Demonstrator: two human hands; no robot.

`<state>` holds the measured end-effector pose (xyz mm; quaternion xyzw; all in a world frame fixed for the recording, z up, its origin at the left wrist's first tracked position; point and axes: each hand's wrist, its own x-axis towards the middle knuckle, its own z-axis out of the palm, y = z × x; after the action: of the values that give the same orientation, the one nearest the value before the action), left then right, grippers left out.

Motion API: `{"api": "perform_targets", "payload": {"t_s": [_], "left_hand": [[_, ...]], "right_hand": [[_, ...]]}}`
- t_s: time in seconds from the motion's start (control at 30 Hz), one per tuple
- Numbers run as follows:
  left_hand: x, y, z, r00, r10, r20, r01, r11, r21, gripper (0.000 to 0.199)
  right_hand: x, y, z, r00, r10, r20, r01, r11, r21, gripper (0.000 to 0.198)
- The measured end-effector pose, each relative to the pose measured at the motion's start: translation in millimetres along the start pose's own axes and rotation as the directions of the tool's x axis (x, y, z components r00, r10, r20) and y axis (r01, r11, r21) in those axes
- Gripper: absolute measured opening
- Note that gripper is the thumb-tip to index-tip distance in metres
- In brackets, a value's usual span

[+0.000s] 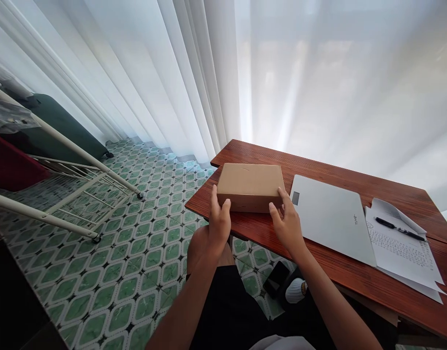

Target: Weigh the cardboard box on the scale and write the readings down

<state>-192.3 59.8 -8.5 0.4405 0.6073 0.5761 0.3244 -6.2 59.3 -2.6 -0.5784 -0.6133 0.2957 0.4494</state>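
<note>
A brown cardboard box (250, 180) sits at the left end of a reddish wooden table (336, 175), its top closed. My left hand (219, 218) grips the box's left front corner, with the thumb on the front face and fingers along the side. Around the right front corner is my right hand (286, 218), its thumb also at the front. Both hands hold the box between them; some fingertips are hidden behind its sides. Just right of my right hand lies a flat silver-grey panel (330, 214) with a small dark rectangle near its left edge.
Papers with handwriting (402, 253) and a black pen (400, 228) lie at the table's right. A white wheeled rack (80, 194) and a dark green suitcase (62, 126) stand left on the tiled floor (135, 262). White curtains (299, 73) hang behind the table.
</note>
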Motion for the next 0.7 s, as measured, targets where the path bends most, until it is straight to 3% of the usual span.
{"api": "perform_targets", "payload": {"t_s": [0.3, 0.53, 0.7], "left_hand": [[-2, -4, 3, 1.0, -0.001, -0.031, 0.001, 1.0, -0.014, 0.07], [-1, -10, -1, 1.0, 0.017, -0.014, -0.018, 0.999, -0.046, 0.066], [2, -10, -4, 0.993, 0.094, -0.072, -0.093, 0.995, 0.02, 0.066]], "right_hand": [[-6, 2, 3, 1.0, -0.013, 0.021, 0.013, 1.0, -0.007, 0.066], [-4, 6, -5, 0.996, 0.005, 0.094, -0.014, 0.995, 0.096, 0.065], [-3, 8, -17, 0.994, 0.008, 0.113, -0.021, 0.993, 0.118, 0.069]]}}
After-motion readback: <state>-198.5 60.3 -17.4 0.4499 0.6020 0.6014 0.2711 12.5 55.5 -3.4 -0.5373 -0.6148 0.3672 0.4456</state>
